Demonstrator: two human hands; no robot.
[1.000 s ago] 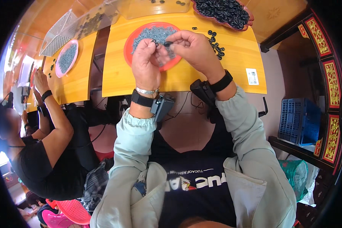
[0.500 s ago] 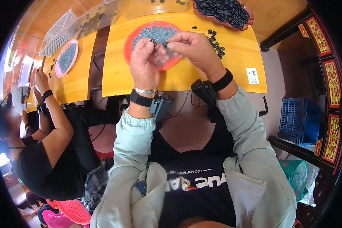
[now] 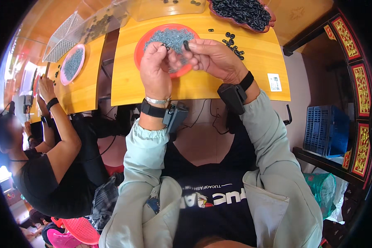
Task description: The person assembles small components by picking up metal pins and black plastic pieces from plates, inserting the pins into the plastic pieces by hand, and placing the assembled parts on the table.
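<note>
- Left-hand grip (image 3: 156, 74) is narrow, thumb and forefinger pinching a small black ring (image 3: 165, 46) over the red plate; the ring shows a dark rounded edge around an opening, and finer detail is too small to tell.
- Right-hand grip (image 3: 219, 60) is also narrow at the fingertips, holding a black oval piece (image 3: 186, 45) just beside the ring but apart from it; this piece looks slim, smooth and close to upright, with its other fingers loosely curled beneath.
- Under both hands sits the round red plate (image 3: 139, 58), heaped with slender blue-grey pieces (image 3: 169, 35) lying every which way.
- Yellow wood-grained counter (image 3: 219, 84) carries the plate, with a white printed label (image 3: 274, 82) near its right edge.
- Right of the plate, loose black pieces (image 3: 231, 41) lie scattered, rounded and glossy, several with visible holes.
- Beyond them, a reddish scalloped tray (image 3: 273, 22) is piled with similar black pieces.
- At the far edge stands a clear plastic bin (image 3: 153, 14).
</note>
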